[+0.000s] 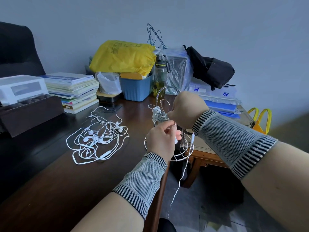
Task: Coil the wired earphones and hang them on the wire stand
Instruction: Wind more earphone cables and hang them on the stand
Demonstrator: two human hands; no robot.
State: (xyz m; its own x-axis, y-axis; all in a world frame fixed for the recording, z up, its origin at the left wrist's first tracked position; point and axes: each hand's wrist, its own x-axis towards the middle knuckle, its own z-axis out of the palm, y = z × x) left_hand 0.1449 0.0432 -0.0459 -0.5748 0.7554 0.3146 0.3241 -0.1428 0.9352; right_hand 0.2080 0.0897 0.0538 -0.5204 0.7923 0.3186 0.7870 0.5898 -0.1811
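Earphones [184, 164] pinched in left fingers [168, 131]; right fingers [172, 113] curled at wire stand [167, 104], contents hidden. Best kept cord taut while hooking.

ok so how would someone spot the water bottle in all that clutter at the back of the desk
Look along the back of the dark wooden desk, where things are piled against the wall. Just right of the blue tub under the yellow bag stands the water bottle. It is the only tall clear upright thing there, with a dark lid and a printed band.
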